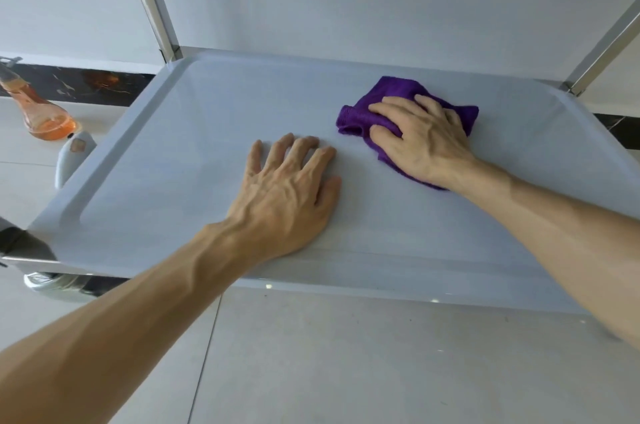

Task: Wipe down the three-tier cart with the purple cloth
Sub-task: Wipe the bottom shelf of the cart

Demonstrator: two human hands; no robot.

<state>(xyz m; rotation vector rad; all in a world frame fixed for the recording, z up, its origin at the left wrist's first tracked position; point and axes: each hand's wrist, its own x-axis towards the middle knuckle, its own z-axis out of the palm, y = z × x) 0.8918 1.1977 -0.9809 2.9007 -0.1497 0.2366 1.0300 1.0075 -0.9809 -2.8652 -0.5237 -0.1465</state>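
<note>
Floor: pale tiles (pixel 311 371) are seen below and in front of the cart; a dark marbled skirting band (pixel 69 84) runs along the foot of a white wall behind it.
Cart shelf: a light grey tray (pixel 173 146) with a raised rim and rounded corners is viewed from above; metal uprights (pixel 152 8) rise from its far corners, and the underside of a higher tier is seen at the top edge.
Beside the shelf: a spray bottle (pixel 45 115) holding orange liquid is seen on the floor off the shelf's far left corner.
Purple cloth: the cloth (pixel 367 115) is crumpled and bunched, deep violet, lying on the shelf's right half toward the far rim.
Right hand: the hand (pixel 422 136) is laid palm-down on the cloth, fingers curled into its folds and gripping it.
Left hand: the hand (pixel 291 195) is pressed flat on the shelf's middle, fingers spread, just beside the cloth, holding nothing.
</note>
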